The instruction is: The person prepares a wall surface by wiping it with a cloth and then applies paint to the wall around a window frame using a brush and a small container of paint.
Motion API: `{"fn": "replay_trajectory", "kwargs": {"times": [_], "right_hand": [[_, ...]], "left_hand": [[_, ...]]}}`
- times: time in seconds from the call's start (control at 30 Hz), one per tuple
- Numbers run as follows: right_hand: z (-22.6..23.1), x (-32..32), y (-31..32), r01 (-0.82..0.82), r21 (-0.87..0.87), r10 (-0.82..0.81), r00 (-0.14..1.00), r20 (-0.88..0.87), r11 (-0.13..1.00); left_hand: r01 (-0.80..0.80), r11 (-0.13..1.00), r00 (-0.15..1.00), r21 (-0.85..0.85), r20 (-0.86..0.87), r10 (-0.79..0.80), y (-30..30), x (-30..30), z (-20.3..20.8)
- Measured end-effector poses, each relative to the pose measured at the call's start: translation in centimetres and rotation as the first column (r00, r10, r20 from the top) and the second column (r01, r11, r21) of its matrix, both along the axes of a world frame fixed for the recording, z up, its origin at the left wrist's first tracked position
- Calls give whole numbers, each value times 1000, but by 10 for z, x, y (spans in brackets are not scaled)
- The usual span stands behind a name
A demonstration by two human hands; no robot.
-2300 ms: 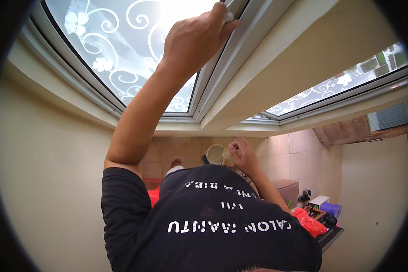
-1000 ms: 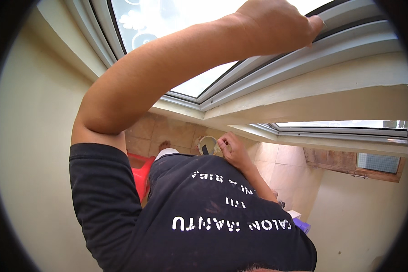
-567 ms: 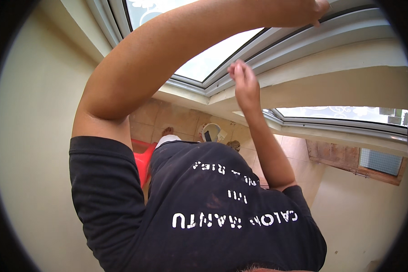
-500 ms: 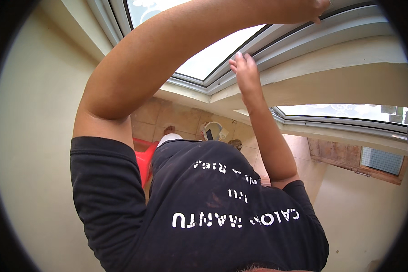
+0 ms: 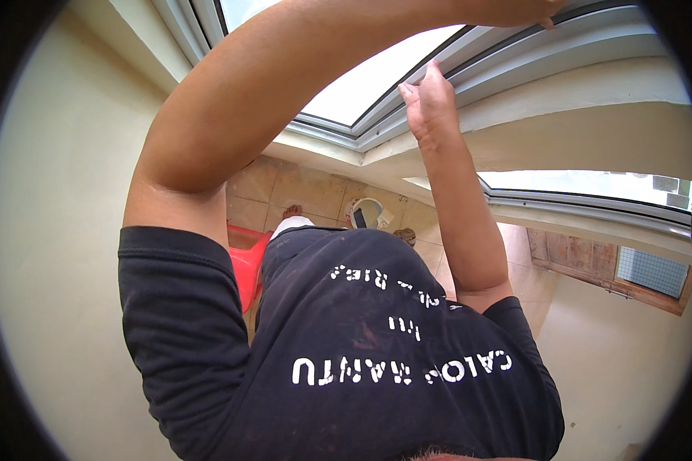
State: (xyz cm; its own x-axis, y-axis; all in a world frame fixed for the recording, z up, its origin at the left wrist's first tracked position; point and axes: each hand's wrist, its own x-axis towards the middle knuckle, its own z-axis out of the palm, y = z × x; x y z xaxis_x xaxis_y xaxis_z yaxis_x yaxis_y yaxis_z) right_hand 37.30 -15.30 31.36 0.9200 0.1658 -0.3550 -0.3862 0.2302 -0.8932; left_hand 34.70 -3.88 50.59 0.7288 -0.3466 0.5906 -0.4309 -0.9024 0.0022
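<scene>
The grey metal window frame point(image 5: 546, 54), with its bright glass pane point(image 5: 369, 77), stands at the far side, running from the centre toward the right above a cream-painted ledge point(image 5: 561, 88). The person's left hand point(image 5: 511, 11) reaches across to the frame's far right stretch; the picture's edge cuts it off, so I cannot tell how it is closed or whether it holds anything. The right hand point(image 5: 434, 107) is raised, fingers loosely spread and thumb apart, with nothing visible in it; its fingertips lie over the frame, though contact is unclear. The frame looks stiff and fairly heavy for its slender profile, its smooth metal probably a little slippery, while the glass would be the fragile part. A hold is best taken on the metal edge, with fingers clear of the pane. Nearer, on the tan tiled floor point(image 5: 252, 188), are a red plastic seat point(image 5: 246, 273) at left and a round white bucket point(image 5: 354, 211).
</scene>
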Motion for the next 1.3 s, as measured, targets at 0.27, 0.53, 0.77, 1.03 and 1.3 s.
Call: {"fn": "replay_trajectory", "kwargs": {"times": [0.27, 0.53, 0.77, 1.03, 1.3], "right_hand": [[-10, 11, -11, -49, 32, 49, 999, 6, 998], [-3, 14, -11, -92, 69, 94, 995, -35, 993], [-4, 15, -7, -131, 43, 131, 991, 9, 990], [-3, 14, -4, -97, 16, 97, 995, -12, 995], [-10, 32, -3, -89, 44, 90, 996, -20, 995]], "left_hand": [[-66, 997, 997, 50, -38, 68, -9, 11, -1], [-68, 996, 993, 53, 102, 63, -7, 14, -7], [-4, 999, 996, -51, 87, 9, -3, 15, -8], [-9, 999, 999, -51, 47, 11, 0, 5, -5], [-52, 996, 992, -69, 113, 60, -4, 34, -15]]}}
